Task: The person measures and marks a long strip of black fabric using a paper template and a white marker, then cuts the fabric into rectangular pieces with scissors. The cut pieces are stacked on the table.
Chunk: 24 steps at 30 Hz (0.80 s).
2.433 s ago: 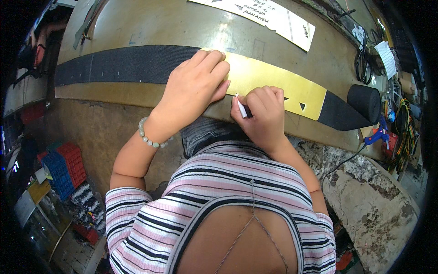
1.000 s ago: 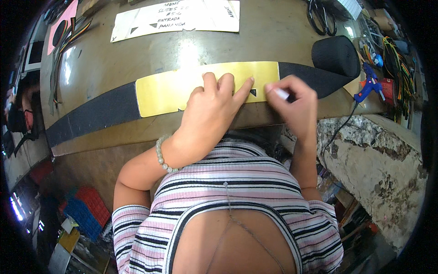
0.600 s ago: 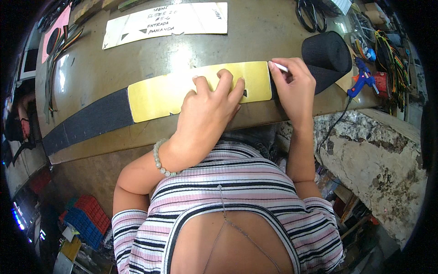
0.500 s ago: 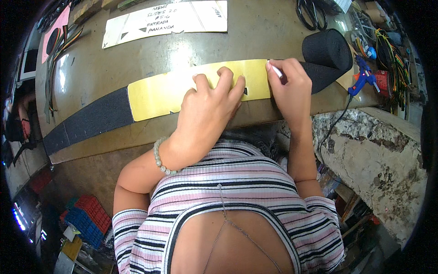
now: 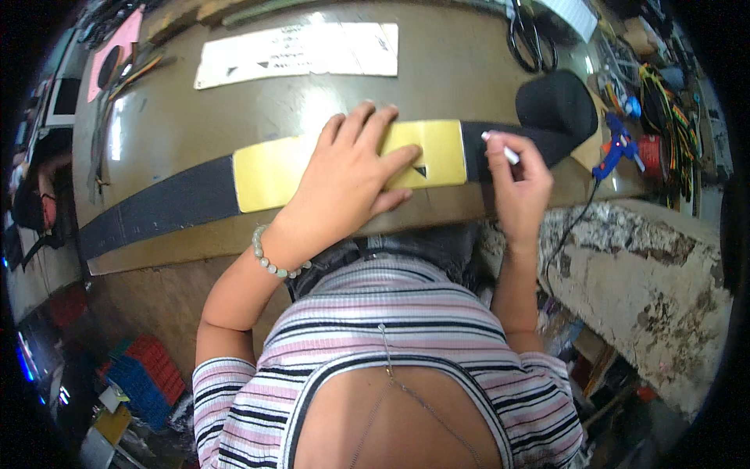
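A yellow card template (image 5: 273, 176) with a small triangular cut-out lies over a long black textile band (image 5: 172, 191) along the table's near edge. My left hand (image 5: 351, 168) rests spread on the template, fingers apart. My right hand (image 5: 519, 184) grips a short white stick (image 5: 510, 153), perhaps chalk, its tip over the band just right of the template's end. The band runs rightward into a thick black roll (image 5: 556, 105). Whether the stick touches the band I cannot tell.
A white card template (image 5: 297, 55) lies farther back on the table (image 5: 414, 94). Black scissors (image 5: 530, 43) are at the back right, a blue glue gun (image 5: 613, 152) with a cord by the right edge. Straps (image 5: 125, 74) lie at the left. Stacked red and blue crates (image 5: 148, 379) stand below left.
My left hand's fingers have straightened and moved upward on the template. My right hand, still holding the stick, has shifted right and downward, away from the template's upper corner.
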Each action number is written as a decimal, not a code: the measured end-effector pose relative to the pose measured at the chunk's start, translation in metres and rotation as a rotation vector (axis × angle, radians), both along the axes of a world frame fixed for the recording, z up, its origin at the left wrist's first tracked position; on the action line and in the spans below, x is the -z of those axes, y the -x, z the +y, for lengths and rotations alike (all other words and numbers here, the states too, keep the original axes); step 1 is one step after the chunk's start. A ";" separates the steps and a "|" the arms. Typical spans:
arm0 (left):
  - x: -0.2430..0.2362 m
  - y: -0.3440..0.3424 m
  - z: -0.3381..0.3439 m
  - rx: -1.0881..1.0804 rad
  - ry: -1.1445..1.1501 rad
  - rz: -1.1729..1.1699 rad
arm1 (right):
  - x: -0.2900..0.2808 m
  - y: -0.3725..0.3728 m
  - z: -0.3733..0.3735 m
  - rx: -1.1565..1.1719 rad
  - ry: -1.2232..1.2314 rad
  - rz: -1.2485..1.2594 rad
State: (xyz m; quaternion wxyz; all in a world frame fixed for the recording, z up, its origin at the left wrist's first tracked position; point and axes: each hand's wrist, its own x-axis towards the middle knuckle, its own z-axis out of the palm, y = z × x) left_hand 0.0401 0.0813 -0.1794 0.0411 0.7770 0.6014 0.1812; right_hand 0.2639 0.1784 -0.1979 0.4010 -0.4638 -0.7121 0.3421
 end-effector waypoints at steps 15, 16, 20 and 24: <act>-0.060 0.097 0.067 0.081 0.268 -0.064 | 0.030 -0.004 0.005 0.008 0.170 0.122; -0.062 0.111 0.083 0.152 0.291 -0.075 | 0.030 -0.004 0.005 0.007 0.151 0.099; -0.043 0.142 0.119 0.116 0.508 -0.104 | 0.024 -0.002 0.002 0.006 0.107 0.073; -0.011 0.152 0.105 0.000 0.182 0.163 | 0.005 0.011 -0.002 0.005 -0.009 0.006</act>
